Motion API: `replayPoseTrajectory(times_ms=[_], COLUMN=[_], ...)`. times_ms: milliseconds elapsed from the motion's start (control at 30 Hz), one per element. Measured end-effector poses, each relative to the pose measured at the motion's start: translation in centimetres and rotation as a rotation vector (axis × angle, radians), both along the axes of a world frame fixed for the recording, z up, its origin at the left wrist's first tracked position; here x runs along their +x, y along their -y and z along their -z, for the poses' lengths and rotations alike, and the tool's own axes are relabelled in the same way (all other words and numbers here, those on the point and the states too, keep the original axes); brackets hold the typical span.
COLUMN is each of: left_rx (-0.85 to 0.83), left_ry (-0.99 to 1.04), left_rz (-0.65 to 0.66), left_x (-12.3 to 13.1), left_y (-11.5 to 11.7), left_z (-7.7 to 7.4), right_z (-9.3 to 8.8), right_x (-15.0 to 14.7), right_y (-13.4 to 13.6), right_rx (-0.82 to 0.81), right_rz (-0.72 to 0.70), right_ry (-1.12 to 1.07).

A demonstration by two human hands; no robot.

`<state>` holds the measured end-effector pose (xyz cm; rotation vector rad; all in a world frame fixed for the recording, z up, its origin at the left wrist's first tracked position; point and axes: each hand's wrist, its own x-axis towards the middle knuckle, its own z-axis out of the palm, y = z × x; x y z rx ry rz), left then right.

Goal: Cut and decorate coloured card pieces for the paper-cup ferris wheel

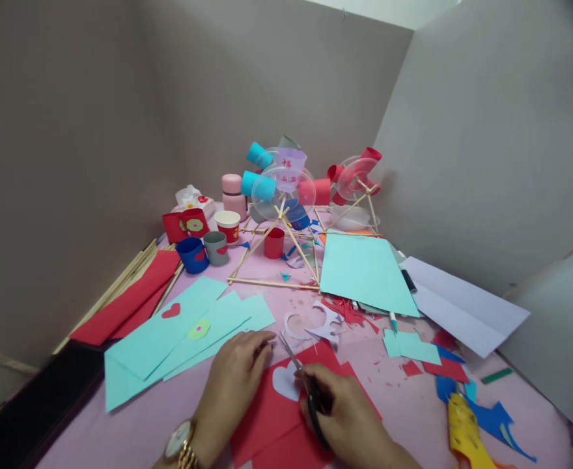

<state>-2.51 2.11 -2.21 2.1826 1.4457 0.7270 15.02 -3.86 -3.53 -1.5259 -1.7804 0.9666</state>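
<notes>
My right hand [338, 404] is closed round the black handles of a pair of scissors [312, 397]. The slim blades point up and left, their tips close to the fingertips of my left hand [240, 365]. That left hand has its fingers curled together; whatever lies between them, if anything, is hidden. A pale lilac paper heart [285, 383] lies on red paper sheets [262, 426] between the hands, partly under the scissors. Just beyond the fingers are lilac paper offcuts [329, 324]. Turquoise paper strips [189, 335], one bearing a red heart, are left of my left hand.
A stick frame with a wheel of paper cups [281, 195] stands mid-table, a second red-cupped wheel [359, 176] behind it. Paper rings [192, 254] and a pink flask [234, 195] are back left. Turquoise sheets [367, 273] lie right; a yellow glue gun [463, 426] lies front right.
</notes>
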Motion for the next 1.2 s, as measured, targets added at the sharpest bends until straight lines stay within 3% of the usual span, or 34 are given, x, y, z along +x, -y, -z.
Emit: replayPoseTrajectory(times_ms=[200,400,500,700,1200], left_rx=[-0.031,-0.022,-0.031,-0.046,0.023], left_ry=[-0.028,-0.015,-0.016,-0.053,-0.255], left_rz=[0.041,0.036,0.072,0.196,0.214], left_x=[0.3,0.1,0.4,0.9,1.4], left_y=[0.6,0.3,0.5,1.0,1.4], left_z=[0.0,-0.4,-0.5,-0.1,0.4], right_z=[0.8,0.0,-0.7,-1.0,-1.0], right_x=[-0.1,0.6,1.0,1.1,1.3], right_y=[0.1,-0.3,-0.5,-0.6,-0.7], right_rx=[-0.059,-0.043,-0.011,0.013,0.011], right_rz=[0.068,0.364,0.423,0.444,0.437], right_ry=[-0.214,-0.461,-0.499,-0.554,-0.595])
